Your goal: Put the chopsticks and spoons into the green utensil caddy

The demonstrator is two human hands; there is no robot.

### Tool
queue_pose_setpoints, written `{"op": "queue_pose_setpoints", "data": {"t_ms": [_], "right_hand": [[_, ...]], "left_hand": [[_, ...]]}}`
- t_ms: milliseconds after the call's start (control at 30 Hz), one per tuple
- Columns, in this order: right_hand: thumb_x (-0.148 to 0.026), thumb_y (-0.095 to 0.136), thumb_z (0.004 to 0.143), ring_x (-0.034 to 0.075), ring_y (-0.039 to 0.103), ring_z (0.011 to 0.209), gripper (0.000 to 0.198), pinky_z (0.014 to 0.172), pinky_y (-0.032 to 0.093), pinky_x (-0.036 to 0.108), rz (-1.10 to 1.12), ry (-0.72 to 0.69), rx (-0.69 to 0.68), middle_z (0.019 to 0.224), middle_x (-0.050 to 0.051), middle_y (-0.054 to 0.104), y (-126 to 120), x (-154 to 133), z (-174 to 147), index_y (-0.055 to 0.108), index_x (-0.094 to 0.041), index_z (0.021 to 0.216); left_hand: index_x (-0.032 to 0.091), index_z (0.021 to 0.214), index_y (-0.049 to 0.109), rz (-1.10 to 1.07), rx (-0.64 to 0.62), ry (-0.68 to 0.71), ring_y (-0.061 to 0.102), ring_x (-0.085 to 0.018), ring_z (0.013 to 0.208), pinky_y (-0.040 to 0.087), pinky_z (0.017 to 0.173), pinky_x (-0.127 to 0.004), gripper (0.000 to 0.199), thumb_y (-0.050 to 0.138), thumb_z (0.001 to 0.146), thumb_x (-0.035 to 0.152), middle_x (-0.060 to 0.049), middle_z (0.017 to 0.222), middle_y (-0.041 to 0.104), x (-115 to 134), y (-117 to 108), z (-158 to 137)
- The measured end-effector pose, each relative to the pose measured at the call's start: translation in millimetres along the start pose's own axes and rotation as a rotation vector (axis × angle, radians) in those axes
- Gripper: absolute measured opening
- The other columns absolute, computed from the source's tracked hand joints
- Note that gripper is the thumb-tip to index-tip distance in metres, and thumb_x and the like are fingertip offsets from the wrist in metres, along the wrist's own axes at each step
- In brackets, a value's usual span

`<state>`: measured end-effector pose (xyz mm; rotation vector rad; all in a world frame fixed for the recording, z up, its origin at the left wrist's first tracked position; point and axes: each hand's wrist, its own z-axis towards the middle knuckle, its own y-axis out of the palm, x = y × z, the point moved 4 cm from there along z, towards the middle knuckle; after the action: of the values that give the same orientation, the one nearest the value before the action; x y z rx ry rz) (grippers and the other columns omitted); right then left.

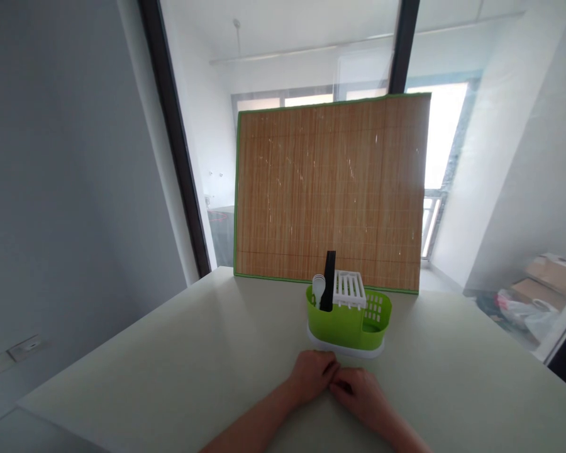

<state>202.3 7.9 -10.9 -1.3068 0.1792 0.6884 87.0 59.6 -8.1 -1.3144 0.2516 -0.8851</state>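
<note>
The person's two hands are together on the pale worktop (193, 358), fingers loosely curled and meeting in the middle. The left hand (314, 372) rests knuckles up; the right hand (359, 389) lies just beside it, their fingertips touching. Neither visibly holds anything, though the undersides of the fingers are hidden.

Just beyond the hands, near but apart from them, a green plastic basket (337, 327) stands upright on a white base tray (344, 351). In its left end are white spoons (318, 286), bowl end up, and beside them a tall black object (329, 280), leaning slightly; what it is, I cannot tell. A white slotted rack (349, 288) sits across the middle, and the right end has a low, cut-away front.

For this resting pose, relaxed wrists kept clear of the tray seem best. Any handling of the basket would call for steadying it low on both sides, as the black piece looks top-heavy.

Behind it, a green-edged bamboo mat (330, 189) stands upright before tall glass panes. Cardboard boxes (549, 277) sit low at far right.
</note>
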Motion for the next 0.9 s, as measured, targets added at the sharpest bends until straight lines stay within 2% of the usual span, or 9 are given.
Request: {"op": "queue_pose_setpoints", "data": {"t_ms": [500, 633, 700, 767, 900], "right_hand": [[-0.021, 0.056, 0.076, 0.012, 0.052, 0.052, 0.013, 0.049, 0.025, 0.022, 0.009, 0.007, 0.014, 0.060, -0.002, 0.064, 4, 3, 0, 0.065, -0.021, 0.067], [-0.025, 0.053, 0.079, 0.012, 0.051, 0.052, 0.017, 0.050, 0.029, 0.021, 0.045, -0.014, 0.040, 0.060, -0.003, 0.063, -4, 0, 1, 0.065, -0.021, 0.068], [-0.029, 0.049, 0.084, 0.012, 0.052, 0.055, 0.021, 0.052, 0.033, 0.021, 0.072, -0.013, 0.088, 0.062, -0.002, 0.062, -14, 1, 2, 0.065, -0.021, 0.074], [-0.034, 0.043, 0.087, 0.013, 0.052, 0.056, 0.026, 0.054, 0.036, 0.022, 0.084, 0.020, 0.190, 0.062, -0.001, 0.060, -30, 6, 3, 0.064, -0.020, 0.083], [-0.039, 0.042, 0.088, 0.014, 0.051, 0.054, 0.028, 0.054, 0.038, 0.024, -0.005, 0.164, 0.513, 0.065, -0.002, 0.057, -69, 18, -1, 0.058, -0.020, 0.100]], "left_hand": [[0.020, 0.082, 0.062, 0.043, -0.041, -0.008, 0.061, -0.018, 0.076, 0.037, 0.064, -0.024, 0.029, 0.037, 0.089, 0.035, -0.002, 0.080, 0.067, -3, 3, 0], [0.021, 0.083, 0.062, 0.017, -0.058, 0.001, 0.061, -0.018, 0.077, 0.037, 0.064, -0.024, 0.027, 0.039, 0.089, 0.034, -0.002, 0.081, 0.067, -3, 2, 0], [0.021, 0.085, 0.062, 0.006, -0.059, 0.011, 0.061, -0.019, 0.078, 0.037, 0.064, -0.024, 0.027, 0.039, 0.088, 0.034, -0.002, 0.083, 0.067, -2, 1, 0], [0.020, 0.085, 0.062, 0.001, -0.052, 0.020, 0.061, -0.019, 0.078, 0.037, 0.065, -0.024, 0.028, 0.038, 0.089, 0.034, -0.002, 0.084, 0.067, -1, 0, 1], [0.020, 0.083, 0.062, 0.003, -0.045, 0.027, 0.061, -0.018, 0.076, 0.037, 0.065, -0.024, 0.027, 0.038, 0.088, 0.032, -0.002, 0.081, 0.067, -1, 1, 1]]}}
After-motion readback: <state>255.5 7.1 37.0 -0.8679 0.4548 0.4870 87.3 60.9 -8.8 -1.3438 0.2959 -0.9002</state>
